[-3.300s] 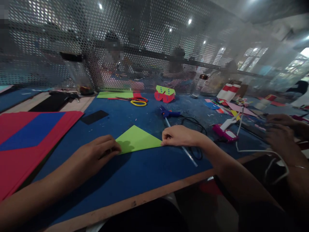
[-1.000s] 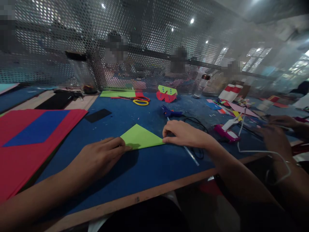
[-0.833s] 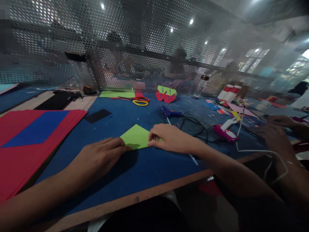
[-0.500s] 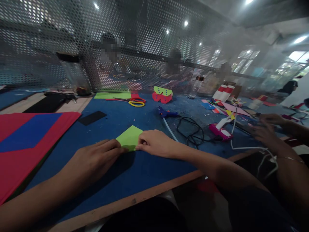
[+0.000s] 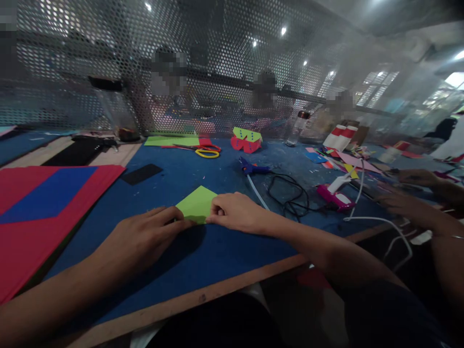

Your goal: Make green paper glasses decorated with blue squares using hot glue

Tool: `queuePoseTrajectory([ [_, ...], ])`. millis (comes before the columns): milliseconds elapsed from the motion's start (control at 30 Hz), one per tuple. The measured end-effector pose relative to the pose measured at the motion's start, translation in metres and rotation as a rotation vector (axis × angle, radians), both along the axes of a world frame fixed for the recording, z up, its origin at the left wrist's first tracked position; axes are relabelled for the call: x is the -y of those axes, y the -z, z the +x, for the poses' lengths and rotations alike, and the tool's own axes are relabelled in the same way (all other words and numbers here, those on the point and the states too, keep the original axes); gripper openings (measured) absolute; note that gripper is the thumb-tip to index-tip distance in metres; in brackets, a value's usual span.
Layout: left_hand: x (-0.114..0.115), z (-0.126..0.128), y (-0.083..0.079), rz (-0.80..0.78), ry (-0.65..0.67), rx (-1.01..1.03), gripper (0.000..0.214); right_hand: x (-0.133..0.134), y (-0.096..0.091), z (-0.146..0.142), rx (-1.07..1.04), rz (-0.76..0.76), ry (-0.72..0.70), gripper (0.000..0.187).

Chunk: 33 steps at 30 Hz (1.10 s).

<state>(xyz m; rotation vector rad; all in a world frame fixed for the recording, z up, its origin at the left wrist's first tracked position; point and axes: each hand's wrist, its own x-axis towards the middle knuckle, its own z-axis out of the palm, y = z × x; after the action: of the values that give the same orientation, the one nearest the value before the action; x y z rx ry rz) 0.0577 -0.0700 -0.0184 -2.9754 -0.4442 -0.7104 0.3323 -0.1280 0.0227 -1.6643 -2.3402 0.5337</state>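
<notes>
A piece of lime-green paper (image 5: 197, 202) lies on the blue tabletop with one corner pointing away from me. My left hand (image 5: 152, 232) grips its near left edge, thumb and fingers pressed together on the paper. On the near right edge, my right hand (image 5: 237, 211) pinches the paper with curled fingers. Both hands rest low over the table, a small gap of paper showing between them. The fingers cover both near sides of the sheet.
Red sheets with a blue strip (image 5: 50, 193) lie at left, near a black card (image 5: 142, 174). Beyond are scissors (image 5: 207, 152), a green-and-red paper piece (image 5: 246, 140) and a blue glue gun (image 5: 253, 167) with its cord. At right are a magenta device (image 5: 335, 197) and another person's hands (image 5: 409, 200).
The view has shifted slightly. My left thumb has slid a little to the right along the paper's near edge; both hands keep hold of it. The other person's hands have moved slightly.
</notes>
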Motion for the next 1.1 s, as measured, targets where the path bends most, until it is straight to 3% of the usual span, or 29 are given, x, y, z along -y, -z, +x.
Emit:
queuePoseTrajectory([
  [167, -0.001, 0.000, 0.002, 0.068, 0.030, -0.003, 0.034, 0.000, -0.001, 0.000, 0.007, -0.008, 0.007, 0.026],
  [400, -0.002, -0.001, 0.007, 0.019, -0.002, -0.059, 0.033, -0.001, 0.000, 0.000, 0.018, -0.024, 0.012, 0.028],
  [567, 0.002, 0.004, 0.003, 0.060, 0.057, -0.048, 0.026, -0.002, 0.001, 0.000, 0.022, -0.005, 0.017, 0.026],
  [733, 0.006, 0.010, 0.001, 0.131, 0.061, -0.081, 0.032, -0.001, 0.001, -0.002, 0.030, -0.007, 0.039, 0.022],
  [1100, 0.007, 0.010, 0.002, 0.131, 0.057, -0.123, 0.033, 0.005, -0.002, -0.004, 0.025, 0.018, 0.066, 0.008],
])
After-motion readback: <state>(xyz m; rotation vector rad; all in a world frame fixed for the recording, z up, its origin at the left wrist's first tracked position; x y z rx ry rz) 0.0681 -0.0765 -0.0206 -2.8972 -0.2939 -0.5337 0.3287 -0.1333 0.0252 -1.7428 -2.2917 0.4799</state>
